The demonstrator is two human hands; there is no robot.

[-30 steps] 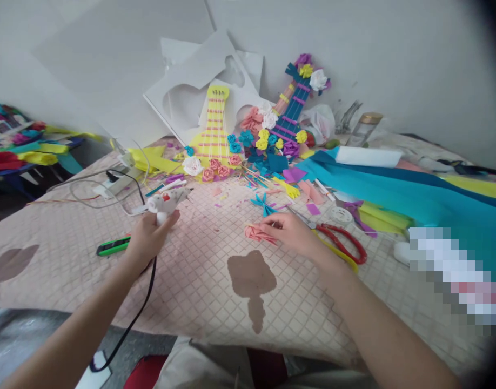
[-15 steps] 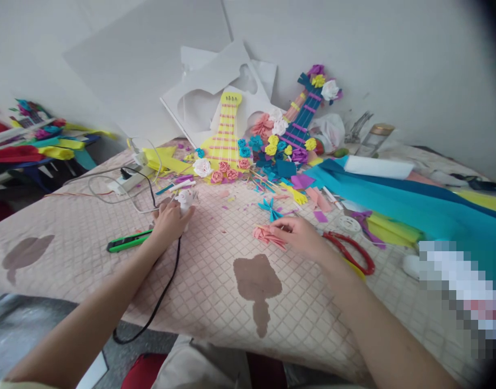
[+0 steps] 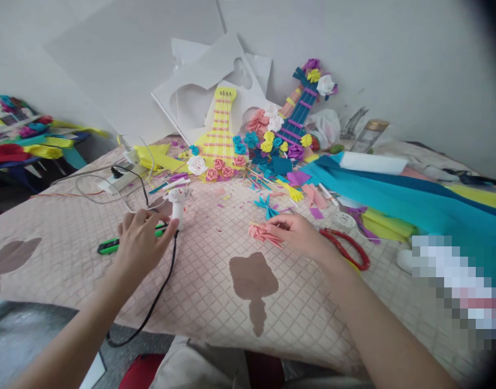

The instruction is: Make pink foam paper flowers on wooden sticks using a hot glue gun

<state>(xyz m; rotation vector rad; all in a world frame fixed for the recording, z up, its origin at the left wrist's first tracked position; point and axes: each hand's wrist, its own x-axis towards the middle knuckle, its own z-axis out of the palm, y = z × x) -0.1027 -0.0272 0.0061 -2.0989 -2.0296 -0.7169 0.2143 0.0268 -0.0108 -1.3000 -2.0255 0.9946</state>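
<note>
My left hand (image 3: 140, 240) is over the green utility knife (image 3: 108, 247), fingers apart and bent. Its thumb tip is close to the white glue gun (image 3: 176, 208), which stands on the table with a black cord running from it; whether they touch I cannot tell. Between the thumb and fingers of my right hand (image 3: 296, 233) is a pink crepe-paper flower (image 3: 261, 232), low over the tablecloth. Just beyond that hand lies a blue paper piece (image 3: 266, 207), shaped like a bow. Red-handled scissors (image 3: 363, 259) lie by my right wrist.
At the back stand a yellow paper guitar (image 3: 221, 132) and a blue one (image 3: 299, 116), both with paper flowers. A power strip (image 3: 122, 181) with tangled cords is at the left. Blue crepe paper (image 3: 365, 192) spreads across the right, near a tape roll (image 3: 345, 220).
My left hand has let go of the glue gun and moved left and toward me, over the utility knife. My right hand still holds the pink flower. The view has shifted slightly.
</note>
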